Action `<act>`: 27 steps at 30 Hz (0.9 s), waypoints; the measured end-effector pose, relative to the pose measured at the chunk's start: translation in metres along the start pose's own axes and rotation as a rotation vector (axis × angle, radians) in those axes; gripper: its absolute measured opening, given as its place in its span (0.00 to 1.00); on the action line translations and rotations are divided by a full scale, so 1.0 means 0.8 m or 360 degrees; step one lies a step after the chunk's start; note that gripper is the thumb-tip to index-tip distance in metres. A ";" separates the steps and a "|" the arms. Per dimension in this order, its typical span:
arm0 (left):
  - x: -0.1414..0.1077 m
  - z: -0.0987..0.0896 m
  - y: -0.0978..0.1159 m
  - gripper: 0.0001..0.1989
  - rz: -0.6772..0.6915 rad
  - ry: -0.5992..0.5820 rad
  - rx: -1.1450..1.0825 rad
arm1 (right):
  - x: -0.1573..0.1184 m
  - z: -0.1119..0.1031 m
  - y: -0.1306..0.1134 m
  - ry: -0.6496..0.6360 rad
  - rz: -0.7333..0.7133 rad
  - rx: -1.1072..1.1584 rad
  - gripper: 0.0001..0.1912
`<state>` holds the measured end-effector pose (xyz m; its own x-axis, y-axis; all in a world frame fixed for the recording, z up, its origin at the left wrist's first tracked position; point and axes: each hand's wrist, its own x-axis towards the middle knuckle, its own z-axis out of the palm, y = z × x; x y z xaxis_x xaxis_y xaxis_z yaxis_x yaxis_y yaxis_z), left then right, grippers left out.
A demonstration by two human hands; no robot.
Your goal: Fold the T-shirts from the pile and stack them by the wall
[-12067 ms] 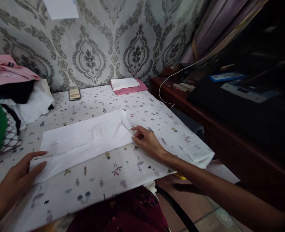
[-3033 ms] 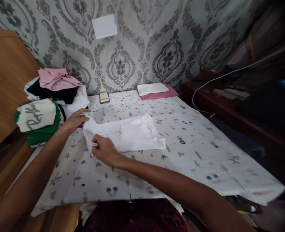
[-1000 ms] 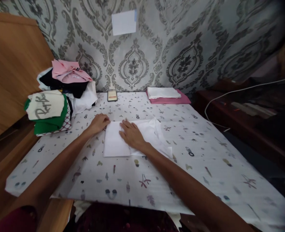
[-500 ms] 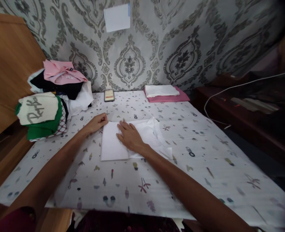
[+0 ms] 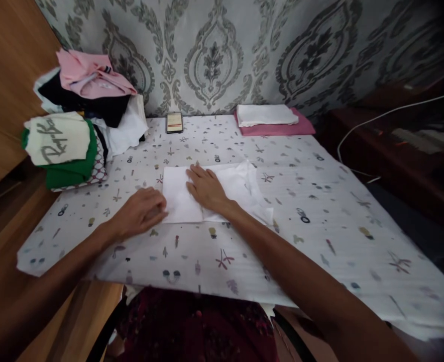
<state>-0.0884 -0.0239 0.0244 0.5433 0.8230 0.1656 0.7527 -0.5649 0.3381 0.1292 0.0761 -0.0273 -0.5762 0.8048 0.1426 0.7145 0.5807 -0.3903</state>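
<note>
A white shirt (image 5: 229,180) lies on the patterned tablecloth, its left part folded over into a smooth flat panel. My right hand (image 5: 207,187) rests flat on it near the fold's right edge, fingers stretched out. At the shirt's left edge, close to the near corner, my left hand (image 5: 142,211) has its fingers curled and its thumb against the cloth. The right end of the shirt is loose and slightly rumpled, with a seam or neckline showing.
Clothes are heaped at the back left: a pink garment (image 5: 94,75), a green one (image 5: 71,171) and a cream one with lettering (image 5: 58,138). A small framed card (image 5: 174,122) and folded white (image 5: 267,114) and pink cloths (image 5: 305,125) stand along the back. A white cable (image 5: 391,111) hangs right.
My left hand has slid from the shirt's far left corner towards its near left corner. My right hand stays on the fold. The view has tipped downward.
</note>
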 end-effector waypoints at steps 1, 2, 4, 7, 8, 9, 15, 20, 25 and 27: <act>-0.013 0.002 0.010 0.10 0.0052 -0.0028 0.0106 | 0.000 0.000 -0.001 -0.0002 0.0014 -0.0002 0.26; -0.023 0.005 0.018 0.10 0.0075 -0.0030 0.0223 | 0.000 0.000 -0.001 -0.0008 0.0026 -0.0004 0.26; -0.035 0.013 0.025 0.10 0.0081 -0.0006 0.0426 | 0.000 -0.001 -0.003 -0.0020 0.0031 -0.0010 0.25; -0.038 0.026 0.026 0.12 0.0090 0.0050 0.0575 | 0.000 -0.003 -0.005 -0.0022 0.0006 -0.0030 0.25; -0.037 0.028 0.026 0.13 0.0095 0.0071 0.0593 | 0.000 -0.003 -0.005 -0.0020 -0.0001 -0.0038 0.25; -0.037 0.031 0.026 0.13 0.0092 0.0094 0.0604 | 0.001 -0.004 -0.006 -0.0015 -0.0007 -0.0047 0.24; -0.035 0.036 0.033 0.11 -0.0068 0.0116 0.0614 | 0.004 -0.006 -0.007 0.0044 -0.0030 -0.0098 0.21; -0.033 0.035 0.039 0.09 -0.0151 -0.0094 0.0850 | 0.003 -0.002 -0.006 0.0116 -0.0043 -0.0110 0.20; -0.040 0.029 0.044 0.09 -0.0271 -0.0185 0.0690 | 0.001 0.000 -0.005 0.0124 -0.0056 -0.0137 0.20; -0.040 0.023 0.042 0.07 -0.0382 -0.0066 0.0378 | 0.001 -0.001 -0.006 0.0124 -0.0051 -0.0147 0.20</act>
<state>-0.0737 -0.0707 0.0132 0.3512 0.9338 0.0681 0.9238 -0.3575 0.1370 0.1259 0.0740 -0.0248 -0.5695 0.7905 0.2251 0.7316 0.6124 -0.2995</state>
